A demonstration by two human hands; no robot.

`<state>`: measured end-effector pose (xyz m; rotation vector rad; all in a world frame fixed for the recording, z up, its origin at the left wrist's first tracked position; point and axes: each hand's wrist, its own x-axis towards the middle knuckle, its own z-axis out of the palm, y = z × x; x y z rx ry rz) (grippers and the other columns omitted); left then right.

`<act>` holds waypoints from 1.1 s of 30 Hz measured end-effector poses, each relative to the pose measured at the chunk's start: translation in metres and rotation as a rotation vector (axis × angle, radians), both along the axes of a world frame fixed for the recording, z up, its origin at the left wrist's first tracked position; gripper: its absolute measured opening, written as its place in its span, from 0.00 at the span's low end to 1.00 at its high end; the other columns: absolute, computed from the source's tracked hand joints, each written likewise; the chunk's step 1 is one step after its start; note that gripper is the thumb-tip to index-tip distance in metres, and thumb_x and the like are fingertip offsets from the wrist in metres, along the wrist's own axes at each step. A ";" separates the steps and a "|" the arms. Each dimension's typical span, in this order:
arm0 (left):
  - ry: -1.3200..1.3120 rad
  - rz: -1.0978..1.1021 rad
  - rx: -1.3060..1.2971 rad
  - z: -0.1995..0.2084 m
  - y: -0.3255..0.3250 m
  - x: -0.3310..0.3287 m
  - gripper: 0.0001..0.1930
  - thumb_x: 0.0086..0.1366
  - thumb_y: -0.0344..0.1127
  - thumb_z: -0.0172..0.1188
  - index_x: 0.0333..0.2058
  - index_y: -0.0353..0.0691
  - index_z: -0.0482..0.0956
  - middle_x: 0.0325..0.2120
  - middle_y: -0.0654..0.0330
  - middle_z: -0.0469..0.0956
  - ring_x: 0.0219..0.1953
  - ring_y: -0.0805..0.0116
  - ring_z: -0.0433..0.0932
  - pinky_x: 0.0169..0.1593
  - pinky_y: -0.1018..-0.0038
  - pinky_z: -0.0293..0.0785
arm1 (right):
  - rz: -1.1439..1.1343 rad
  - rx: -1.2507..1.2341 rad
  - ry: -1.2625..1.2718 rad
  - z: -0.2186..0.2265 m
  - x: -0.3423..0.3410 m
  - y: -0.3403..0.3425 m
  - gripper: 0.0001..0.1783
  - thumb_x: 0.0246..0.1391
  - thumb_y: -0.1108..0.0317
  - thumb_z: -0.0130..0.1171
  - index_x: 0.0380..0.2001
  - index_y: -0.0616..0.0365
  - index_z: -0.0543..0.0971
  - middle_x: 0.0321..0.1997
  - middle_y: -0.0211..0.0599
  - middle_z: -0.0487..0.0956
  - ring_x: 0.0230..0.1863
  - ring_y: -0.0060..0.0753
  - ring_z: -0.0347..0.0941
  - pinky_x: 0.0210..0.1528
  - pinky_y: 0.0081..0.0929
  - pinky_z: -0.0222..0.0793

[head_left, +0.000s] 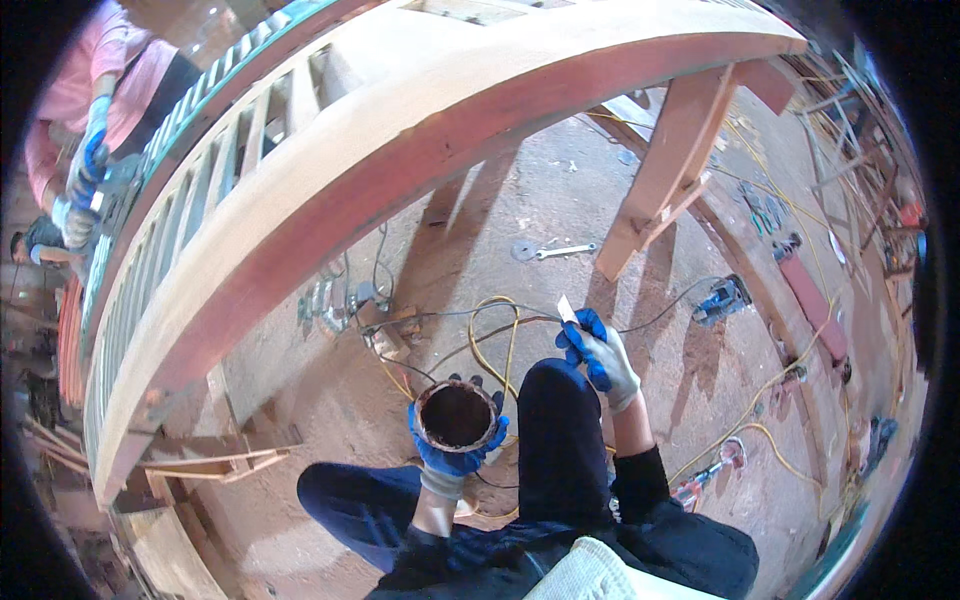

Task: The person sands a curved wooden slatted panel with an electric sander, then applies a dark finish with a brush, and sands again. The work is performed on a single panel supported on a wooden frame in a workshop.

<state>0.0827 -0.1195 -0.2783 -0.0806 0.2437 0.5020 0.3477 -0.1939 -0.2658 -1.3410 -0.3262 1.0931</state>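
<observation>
My left hand [450, 462], in a blue and white work glove, is wrapped around a round tub [424, 432] with dark brown stuff inside. My right hand [603, 360], gloved the same way, grips a small putty knife [567, 310]. Its pale flat blade points up and away from me; the handle is hidden in the fist. Above both hands a long curved wooden beam [440, 125] with a reddish underside arches across the view. Neither the tub nor the knife touches it.
An angled wooden leg [665, 165] supports the beam. A wrench [566, 251], a blue power tool [722, 300], an angle grinder [705, 478] and yellow cords [478, 345] lie on the floor. Pliers [762, 208] lie at right. A co-worker's gloved hand [88, 170] is at upper left.
</observation>
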 end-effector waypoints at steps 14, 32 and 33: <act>0.012 0.219 0.213 0.044 0.002 0.066 0.42 0.57 0.74 0.37 0.61 0.51 0.62 0.60 0.53 0.64 0.59 0.46 0.65 0.59 0.38 0.57 | 0.339 0.142 -1.341 0.182 -0.029 -0.030 0.16 0.44 0.65 0.64 0.40 0.56 0.80 0.34 0.44 0.77 0.33 0.45 0.76 0.34 0.33 0.72; -0.071 0.316 0.261 0.007 -0.005 -0.010 0.37 0.61 0.57 0.49 0.63 0.43 0.55 0.58 0.46 0.64 0.59 0.49 0.66 0.63 0.55 0.61 | 0.901 0.282 -1.872 0.107 -0.132 0.026 0.14 0.40 0.64 0.56 0.35 0.42 0.78 0.33 0.20 0.70 0.31 0.19 0.74 0.28 0.19 0.70; -0.075 0.305 0.231 0.004 -0.004 -0.013 0.37 0.61 0.58 0.48 0.63 0.43 0.55 0.58 0.46 0.64 0.59 0.49 0.66 0.63 0.55 0.61 | 0.913 0.351 -1.879 0.114 -0.130 0.026 0.14 0.40 0.65 0.56 0.35 0.42 0.78 0.34 0.19 0.71 0.32 0.18 0.74 0.28 0.19 0.70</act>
